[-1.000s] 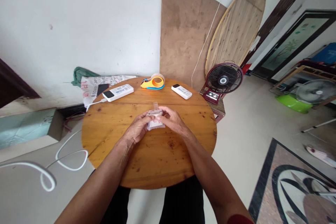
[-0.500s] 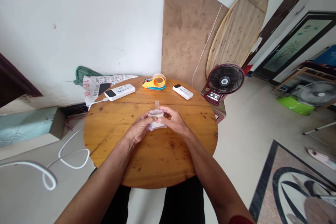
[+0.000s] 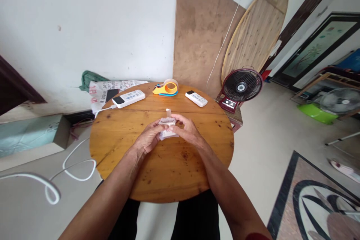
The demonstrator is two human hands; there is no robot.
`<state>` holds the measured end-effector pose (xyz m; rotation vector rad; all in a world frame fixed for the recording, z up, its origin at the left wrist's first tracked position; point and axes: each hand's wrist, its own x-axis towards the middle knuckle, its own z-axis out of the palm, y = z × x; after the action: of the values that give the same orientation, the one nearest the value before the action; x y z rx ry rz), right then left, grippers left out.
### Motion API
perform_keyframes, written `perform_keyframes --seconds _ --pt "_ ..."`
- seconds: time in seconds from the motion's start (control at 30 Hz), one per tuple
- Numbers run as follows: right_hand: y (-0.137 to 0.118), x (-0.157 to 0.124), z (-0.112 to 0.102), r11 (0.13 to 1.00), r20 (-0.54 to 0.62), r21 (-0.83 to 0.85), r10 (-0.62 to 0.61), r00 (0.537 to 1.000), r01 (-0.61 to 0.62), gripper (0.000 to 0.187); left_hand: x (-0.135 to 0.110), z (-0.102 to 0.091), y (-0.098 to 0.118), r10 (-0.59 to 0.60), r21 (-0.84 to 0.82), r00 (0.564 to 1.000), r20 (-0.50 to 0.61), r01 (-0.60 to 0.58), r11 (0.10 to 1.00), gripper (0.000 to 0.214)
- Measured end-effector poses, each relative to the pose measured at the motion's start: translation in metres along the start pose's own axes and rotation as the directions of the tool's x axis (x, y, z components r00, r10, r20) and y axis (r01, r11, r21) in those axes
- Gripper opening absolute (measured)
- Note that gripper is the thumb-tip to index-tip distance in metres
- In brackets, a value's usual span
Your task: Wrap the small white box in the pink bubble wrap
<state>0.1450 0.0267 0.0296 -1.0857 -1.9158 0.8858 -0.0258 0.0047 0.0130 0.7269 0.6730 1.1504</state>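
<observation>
Between my hands, over the middle of the round wooden table (image 3: 168,172), is a small whitish packet (image 3: 168,133) in what looks like bubble wrap. My left hand (image 3: 150,135) grips its left side, the thumb lying across the top. On the right side my right hand (image 3: 187,129) holds it too, with the thumb pressed on top and the fingers curled behind the far edge. A short strip of clear tape (image 3: 168,112) sticks up from the packet's far edge. The thumbs and fingers cover part of the packet, and its contents cannot be made out.
Toward the table's back lie an orange and blue tape dispenser (image 3: 165,88), a white device (image 3: 128,98) with a cable plugged in, and another white device (image 3: 196,98). A fan (image 3: 242,85) stands beyond the right edge. A white cable (image 3: 75,178) loops at the left.
Both hands keep their hold on the packet, almost still. The tape strip at its far edge catches the light differently at its tip.
</observation>
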Motion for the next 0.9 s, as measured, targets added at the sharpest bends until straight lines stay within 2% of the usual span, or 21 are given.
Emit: perform_keyframes --seconds 0.1,0.23,0.53,0.63,0.9 --pt "-0.0027 -0.0009 -0.0003 0.999 -0.011 -0.017 -0.036 0.999 0.036 0.05 -0.001 0.0008 0.0008 0.003 0.006 1.0 0.004 -0.003 1.0 0.042" --pt "-0.0044 -0.0008 0.0007 0.999 -0.019 -0.028 -0.025 1.0 0.025 0.052 -0.0015 0.0016 0.0011 -0.004 -0.006 1.0 -0.005 0.004 1.0 0.041" --pt "-0.0053 -0.0014 -0.0044 0.991 -0.046 0.126 -0.031 0.998 0.037 0.041 -0.0027 0.0018 0.0004 -0.038 -0.01 0.999 0.011 0.038 0.999 0.044" --pt "-0.006 -0.0011 -0.0056 0.987 -0.068 0.157 -0.008 0.998 0.018 0.038 -0.0017 0.0009 -0.0015 -0.039 0.007 0.999 0.004 0.039 0.999 0.04" --pt "-0.0007 0.0015 -0.0041 0.979 -0.131 0.202 0.002 0.991 0.024 0.036 -0.0046 0.002 -0.0034 -0.076 0.127 0.994 0.073 0.067 0.99 0.043"
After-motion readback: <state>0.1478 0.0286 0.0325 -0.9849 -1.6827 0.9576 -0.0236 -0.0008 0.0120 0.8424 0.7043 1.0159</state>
